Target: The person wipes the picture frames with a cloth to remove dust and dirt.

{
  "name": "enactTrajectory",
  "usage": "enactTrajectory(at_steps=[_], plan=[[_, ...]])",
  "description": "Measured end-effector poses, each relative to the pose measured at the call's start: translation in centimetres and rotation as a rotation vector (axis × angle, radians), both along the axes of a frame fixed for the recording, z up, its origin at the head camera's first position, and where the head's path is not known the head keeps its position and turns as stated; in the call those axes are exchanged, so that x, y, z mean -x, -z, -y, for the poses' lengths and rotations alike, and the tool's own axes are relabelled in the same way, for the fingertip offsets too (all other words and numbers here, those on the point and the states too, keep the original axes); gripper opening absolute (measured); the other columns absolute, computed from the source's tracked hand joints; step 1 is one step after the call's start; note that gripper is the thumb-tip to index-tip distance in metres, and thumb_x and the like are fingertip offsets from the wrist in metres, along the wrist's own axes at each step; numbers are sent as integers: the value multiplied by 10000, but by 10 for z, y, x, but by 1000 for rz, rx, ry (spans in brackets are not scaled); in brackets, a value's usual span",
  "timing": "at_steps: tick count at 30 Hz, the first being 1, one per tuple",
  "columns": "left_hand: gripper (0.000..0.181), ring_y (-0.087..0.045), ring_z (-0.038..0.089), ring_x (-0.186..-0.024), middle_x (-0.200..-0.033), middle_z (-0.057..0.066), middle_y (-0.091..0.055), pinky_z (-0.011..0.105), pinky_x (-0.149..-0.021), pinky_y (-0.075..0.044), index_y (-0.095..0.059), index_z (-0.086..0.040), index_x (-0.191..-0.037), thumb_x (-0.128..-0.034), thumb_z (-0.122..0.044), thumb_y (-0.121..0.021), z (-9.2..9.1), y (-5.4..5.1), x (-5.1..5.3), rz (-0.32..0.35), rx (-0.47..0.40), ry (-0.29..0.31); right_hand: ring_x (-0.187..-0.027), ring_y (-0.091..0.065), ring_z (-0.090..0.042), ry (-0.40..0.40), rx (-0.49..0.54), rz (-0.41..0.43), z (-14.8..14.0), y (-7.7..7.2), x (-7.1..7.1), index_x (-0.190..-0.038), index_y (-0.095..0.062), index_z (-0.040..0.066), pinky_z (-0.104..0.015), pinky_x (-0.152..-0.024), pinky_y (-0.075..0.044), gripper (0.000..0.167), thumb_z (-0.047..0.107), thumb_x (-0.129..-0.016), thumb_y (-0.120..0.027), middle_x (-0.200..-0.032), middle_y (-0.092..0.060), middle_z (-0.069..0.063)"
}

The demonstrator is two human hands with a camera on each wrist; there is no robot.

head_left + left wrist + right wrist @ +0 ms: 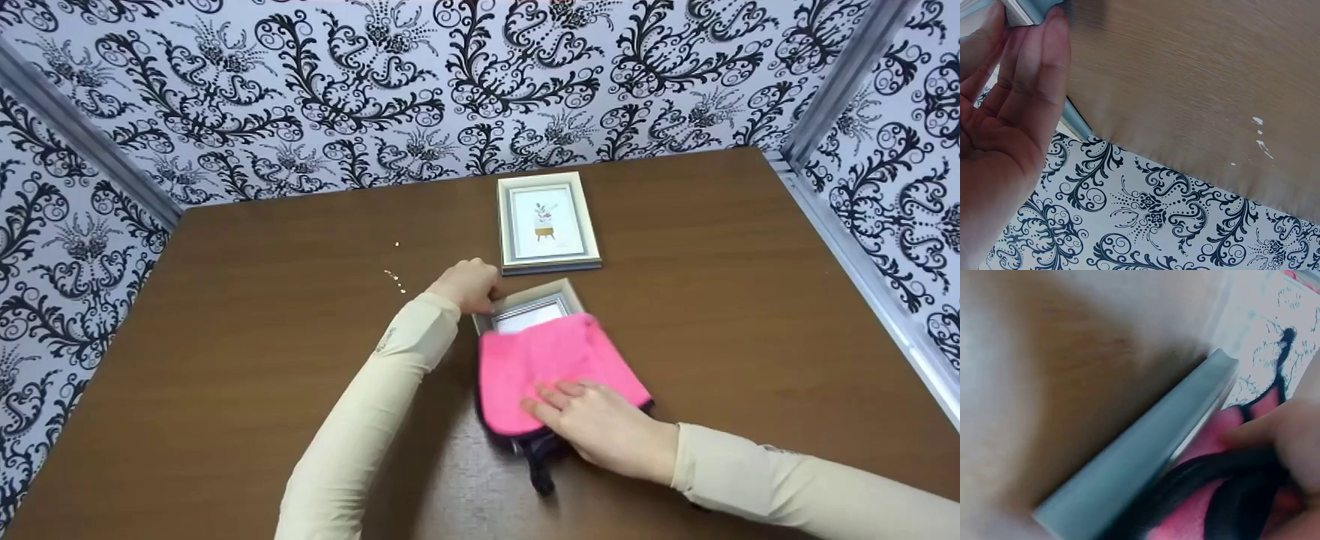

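My left hand [466, 285] grips the upper left corner of a cream picture frame [564, 287]. In the left wrist view, the thumb and fingers of that hand [1016, 107] close round the frame's grey-blue corner [1030, 11]. A bright pink cloth [555, 349] with black edging and a black loop covers most of this frame. Spread over the cloth's lower part, my right hand [604, 427] presses down with mostly straight fingers. The right wrist view is blurred; it shows the frame's grey side [1140, 450] beside the pink cloth [1185, 517] and part of the right hand [1292, 444].
A second picture frame [550, 225], with a potted plant print, lies face up just beyond the held one. Small white marks [395, 277] show on the brown table [262, 337]. Black-and-white patterned walls [450, 82] stand at the back and both sides.
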State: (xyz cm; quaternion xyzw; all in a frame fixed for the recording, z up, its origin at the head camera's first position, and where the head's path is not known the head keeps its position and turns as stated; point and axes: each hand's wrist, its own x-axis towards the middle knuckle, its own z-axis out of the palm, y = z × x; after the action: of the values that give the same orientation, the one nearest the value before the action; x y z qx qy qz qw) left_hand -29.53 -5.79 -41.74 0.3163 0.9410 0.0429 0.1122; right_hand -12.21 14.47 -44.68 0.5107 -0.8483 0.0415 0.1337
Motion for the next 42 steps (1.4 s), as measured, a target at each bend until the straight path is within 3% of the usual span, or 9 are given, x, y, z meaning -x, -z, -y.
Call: enactTrajectory(at_steps=[7,11,21,27,31,36,42], plan=[[250,-442,205,-639,-643,-9,-479,414,-619,-472,-528,-123,-597,-718,-38,-729,-3,2,0,-3,26,-2,-1233,-525,-269,-307,148,252,-19,6,7,-1328,-576,108,-426,-974,-443,707,-134,-666,-618,-1345,-560,-94],[303,-431,211,-645,-650,1,-461,418,-617,-466,-469,-138,-592,-742,-49,-716,-5,2,-1,-2,62,0,-1290,-468,-267,-368,175,319,-31,5,7,-1348,-563,141,-455,-998,-418,773,-188,-648,-568,-1399,-516,-65],[342,-407,198,-631,-630,-11,-432,380,-574,-413,-429,-152,-575,-756,-42,-698,-6,0,-1,4,64,10,-1149,-587,-272,-121,121,154,-52,-4,-2,-1300,-604,121,-457,-920,-470,670,-128,-679,-632,-1247,-635,-49],[382,-396,188,-625,-610,-21,-400,356,-554,-383,-392,-162,-563,-773,-69,-697,-6,1,-1,-11,56,0,-1010,-639,-309,85,92,-111,-58,3,-15,-1205,-647,124,-459,-786,-504,569,-33,-659,-666,-1123,-677,-98],[418,-374,181,-616,-577,-35,-346,332,-530,-333,-349,-160,-555,-764,-49,-693,-6,0,-1,-17,49,16,-898,-663,-336,174,108,-248,-54,8,-29,-1138,-650,76,-446,-696,-530,418,18,-743,-528,-1026,-686,-145],[412,-382,187,-617,-569,-41,-348,349,-536,-355,-358,-157,-557,-749,-39,-702,-5,-1,-1,-18,32,35,-845,-673,-353,193,42,-262,-46,6,-42,-1102,-654,15,-434,-695,-550,390,28,-762,-462,-1001,-684,-192],[383,-394,190,-620,-582,-33,-375,377,-552,-396,-397,-145,-559,-772,-80,-709,-3,-2,-2,-15,16,19,-886,-652,-312,59,98,-165,-27,4,-35,-1156,-651,43,-433,-729,-526,481,6,-679,-597,-1048,-683,-143]])
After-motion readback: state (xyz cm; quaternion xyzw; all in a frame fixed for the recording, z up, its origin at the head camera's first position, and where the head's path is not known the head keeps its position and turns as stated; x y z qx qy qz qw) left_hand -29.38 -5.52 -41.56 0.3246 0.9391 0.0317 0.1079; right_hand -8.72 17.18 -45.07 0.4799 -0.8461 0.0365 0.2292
